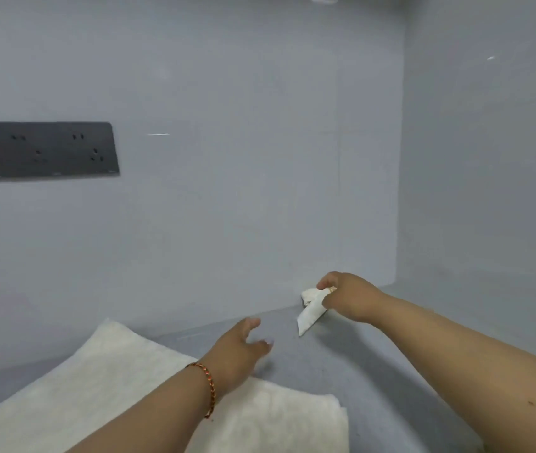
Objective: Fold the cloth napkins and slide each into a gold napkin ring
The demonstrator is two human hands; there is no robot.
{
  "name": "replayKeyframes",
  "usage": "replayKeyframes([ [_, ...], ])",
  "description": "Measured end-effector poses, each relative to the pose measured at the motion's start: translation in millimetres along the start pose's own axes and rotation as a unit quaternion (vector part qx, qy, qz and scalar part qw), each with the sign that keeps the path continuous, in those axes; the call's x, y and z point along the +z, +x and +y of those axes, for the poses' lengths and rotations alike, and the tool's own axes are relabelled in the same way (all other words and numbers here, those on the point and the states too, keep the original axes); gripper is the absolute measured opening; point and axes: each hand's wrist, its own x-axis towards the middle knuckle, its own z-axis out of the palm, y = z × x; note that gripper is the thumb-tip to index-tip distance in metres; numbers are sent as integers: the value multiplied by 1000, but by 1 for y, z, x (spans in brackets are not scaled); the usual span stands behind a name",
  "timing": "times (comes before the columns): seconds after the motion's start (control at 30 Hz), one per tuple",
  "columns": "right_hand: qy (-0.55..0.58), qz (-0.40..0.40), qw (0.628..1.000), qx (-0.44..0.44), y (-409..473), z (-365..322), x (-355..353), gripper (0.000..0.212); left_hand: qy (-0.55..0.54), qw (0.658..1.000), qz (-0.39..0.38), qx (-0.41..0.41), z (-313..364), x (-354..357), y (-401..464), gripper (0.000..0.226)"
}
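The right hand (345, 297) reaches out to the far wall, fingers curled around a rolled napkin (309, 313) with a glint of the gold ring (332, 289) at its grip, apparently parking a finished piece out of the way. The left hand (243, 349) hovers with fingers loosely spread, holding nothing, just beyond the flat napkin (113, 371) lying under its wrist on the counter (342, 364), probably the next to fold. No brand, label or writing is readable anywhere.

Two bare forearms, no sleeves in view. A thin braided thread bracelet (208, 391) in red, orange and dark strands circles the wrist of the left hand (239, 349); the right hand (346, 297) wears nothing.
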Motion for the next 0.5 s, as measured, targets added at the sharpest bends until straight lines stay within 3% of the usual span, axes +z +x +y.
replayKeyframes([
  [0.3, -62, -115, 977, -167, -152, -112, 95, 39, 80, 996, 28, -23, -55, -94, -189, 53],
  [0.5, -71, -167, 948, -261, -240, -124, 151, 43, 258, 965, -32, -22, -85, -119, -309, 52],
])
